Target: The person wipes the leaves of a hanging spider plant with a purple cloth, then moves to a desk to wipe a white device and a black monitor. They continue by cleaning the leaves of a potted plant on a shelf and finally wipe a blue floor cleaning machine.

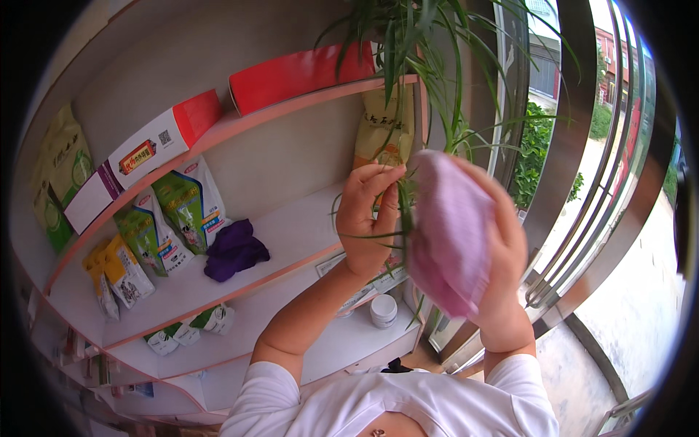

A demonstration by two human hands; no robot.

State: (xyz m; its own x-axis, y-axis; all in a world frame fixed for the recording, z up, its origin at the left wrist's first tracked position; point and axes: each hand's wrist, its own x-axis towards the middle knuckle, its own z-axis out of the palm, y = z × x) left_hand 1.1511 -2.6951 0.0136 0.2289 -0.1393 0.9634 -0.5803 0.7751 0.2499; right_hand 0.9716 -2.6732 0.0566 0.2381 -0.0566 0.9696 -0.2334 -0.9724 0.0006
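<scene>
Long green leaves of a spider plant (437, 65) hang from the top of the shelf unit. My left hand (363, 218) pinches thin leaf strands between thumb and fingertips. Close beside it, my right hand (505, 246) grips a lilac cloth (450, 235), which is slightly blurred. The cloth lies against the hanging leaves, and it hides some of them along with part of my right fingers. Behind my left hand, a gold-coloured pouch (385, 125) stands on the shelf.
A red box (300, 76) and a white-and-red box (158, 142) sit on the upper shelf. Below are green pouches (188, 202), a crumpled purple cloth (235, 251) and a white jar (383, 311). A metal-framed glass door (573, 207) is at the right.
</scene>
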